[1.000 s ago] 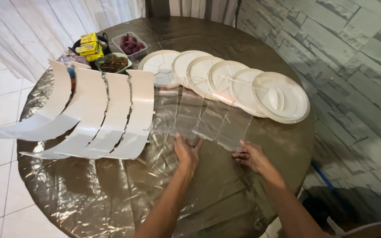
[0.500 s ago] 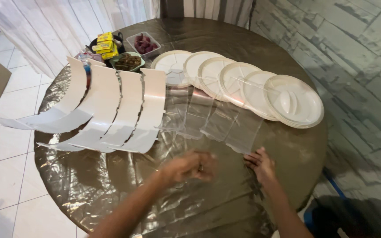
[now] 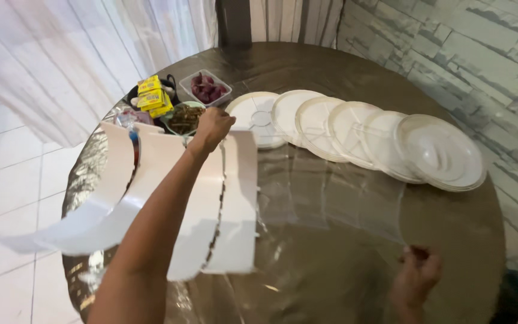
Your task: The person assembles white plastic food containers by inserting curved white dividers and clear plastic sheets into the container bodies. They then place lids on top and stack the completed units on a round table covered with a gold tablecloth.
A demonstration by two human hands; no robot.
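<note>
The green bowl [image 3: 186, 117] of dark food is seen at 11 o'clock on the round table [image 3: 331, 66]. Above its rim, the left hand [image 3: 212, 127] is extended, fingers curled; a grasp cannot be told. The right hand [image 3: 418, 273], at 5 o'clock, is loosely clenched beside clear plastic sheets [image 3: 337, 192]. White curved card strips [image 3: 235, 198] and white plates [image 3: 355, 129] are arrayed alongside.

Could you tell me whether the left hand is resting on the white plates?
No, the left hand is over the white curved sheets, beside the green bowl.
</note>
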